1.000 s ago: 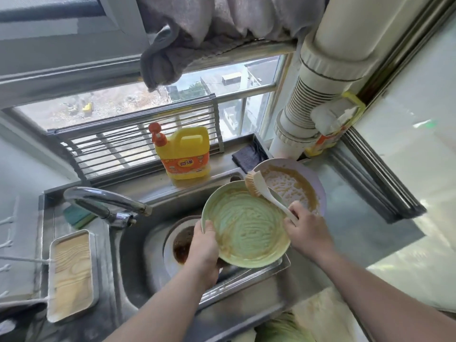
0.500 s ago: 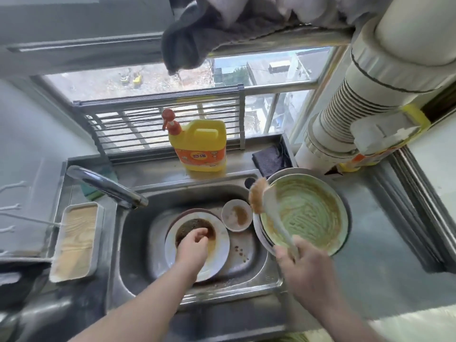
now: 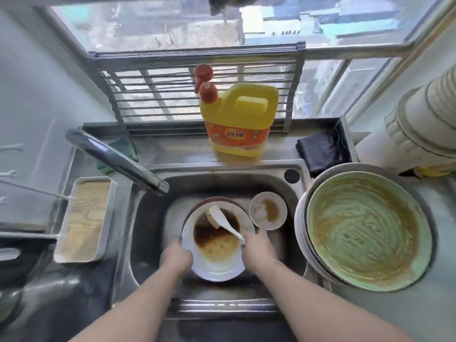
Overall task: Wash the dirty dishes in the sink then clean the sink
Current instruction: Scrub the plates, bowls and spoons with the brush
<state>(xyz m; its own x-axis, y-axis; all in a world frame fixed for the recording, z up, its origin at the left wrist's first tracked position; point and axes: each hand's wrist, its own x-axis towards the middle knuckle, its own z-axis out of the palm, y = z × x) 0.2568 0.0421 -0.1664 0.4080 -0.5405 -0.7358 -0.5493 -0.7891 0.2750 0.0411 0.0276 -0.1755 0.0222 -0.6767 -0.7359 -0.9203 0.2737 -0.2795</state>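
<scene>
1. While we lean over the sink, our left hand grips the left rim of the white plate, which sits inside the basin.
2. Our right hand holds the white brush, its bristles touching the brown sauce on that plate.
3. We see a small dirty saucer just beside it.
4. On the counter to the right we see the green plate, smeared, stacked on other dishes.
5. We see the yellow detergent jug standing behind the basin.

Sink brushed stainless steel, dull sheen, stained; faucet polished metal. White plate glossy ceramic-looking, brown residue. Dish brush smooth white plastic handle. Detergent jug glossy yellow plastic. Dark cloth fuzzy, matt. Left tray wood-grain finish. Rack metal bars.
</scene>
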